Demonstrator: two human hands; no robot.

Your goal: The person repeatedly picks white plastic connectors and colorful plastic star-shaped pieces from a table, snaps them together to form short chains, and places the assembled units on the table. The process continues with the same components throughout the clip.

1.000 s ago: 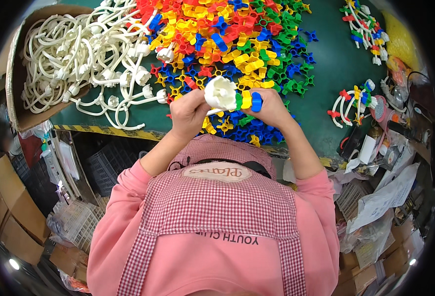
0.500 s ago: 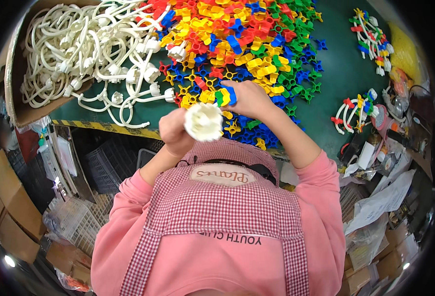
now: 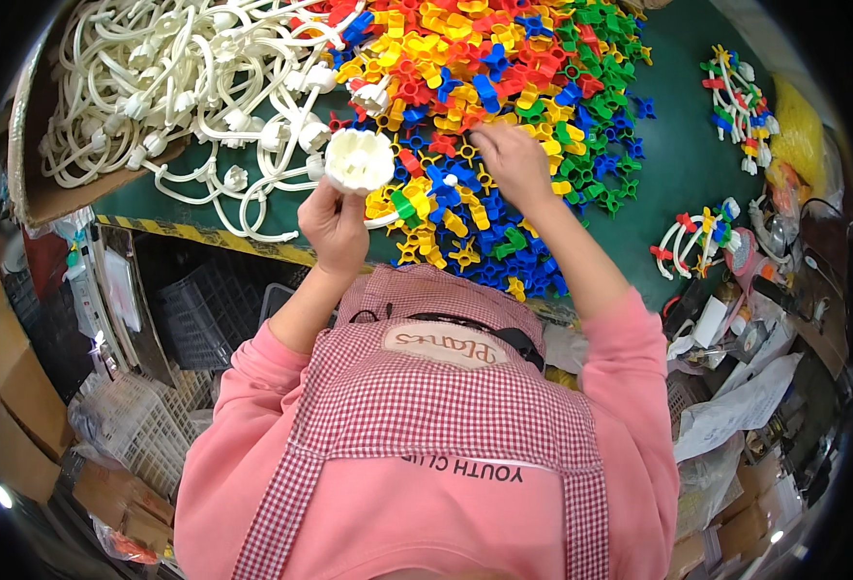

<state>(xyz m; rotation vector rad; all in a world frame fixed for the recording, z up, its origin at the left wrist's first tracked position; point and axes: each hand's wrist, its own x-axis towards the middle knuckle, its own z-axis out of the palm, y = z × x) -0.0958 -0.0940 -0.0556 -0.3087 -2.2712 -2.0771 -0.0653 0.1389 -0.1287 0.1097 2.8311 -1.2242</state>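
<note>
My left hand [image 3: 335,227] is closed on a white plastic tube with a flared, cup-like end [image 3: 360,160], which faces up. Beyond my fingers the tube carries green, yellow and blue plastic clips [image 3: 408,206], and its white tip [image 3: 451,181] shows past them. My right hand [image 3: 516,169] reaches into the heap of coloured clips [image 3: 426,58]. Its thumb and fingers pinch at a red clip [image 3: 472,118], partly hidden among the others.
An open cardboard box [image 3: 22,155] at the left overflows with white tubes [image 3: 146,82]. Finished-looking clusters of tubes and clips [image 3: 695,239] lie on the green table [image 3: 673,126] at the right. Yellow-black tape [image 3: 223,237] marks its near edge. A yellow bag [image 3: 799,130] stands far right.
My right hand has left the clips on the tube and moved up and right into the heap. My left hand has shifted up and left with the tube, its cup end now higher.
</note>
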